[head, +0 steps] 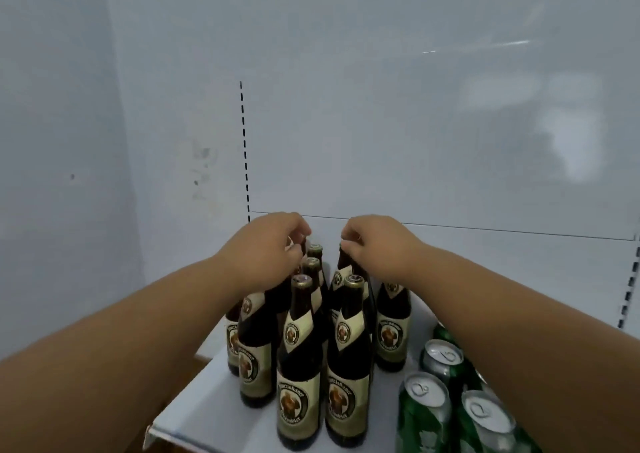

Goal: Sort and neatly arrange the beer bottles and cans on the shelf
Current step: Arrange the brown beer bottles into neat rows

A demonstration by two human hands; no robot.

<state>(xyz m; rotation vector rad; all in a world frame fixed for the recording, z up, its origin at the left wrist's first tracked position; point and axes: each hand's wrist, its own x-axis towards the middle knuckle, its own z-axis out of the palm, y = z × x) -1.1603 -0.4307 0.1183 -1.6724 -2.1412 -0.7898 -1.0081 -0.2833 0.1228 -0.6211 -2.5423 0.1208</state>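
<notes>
I find my left hand (273,241) and right hand (374,244) each pinching a rear bottle neck; bottles (299,366) grouped at the shelf (194,414) left edge, cans (424,407) beside, rows unfinished.

Pale blue-grey wall (52,140) well left of left hand (273,244), with faint smudges (202,161) up and left of it. White back panel (381,123) beyond both hands. Slotted strip (244,147) straight above left hand, running vertical. Second slotted strip (628,289) far right of right hand (377,244). Thin seam (485,229) just behind hands, running right. Soft blurred glare (571,147) above and right of right hand. White shelf (207,414) below hands; brown surface (187,366) under its left edge.
</notes>
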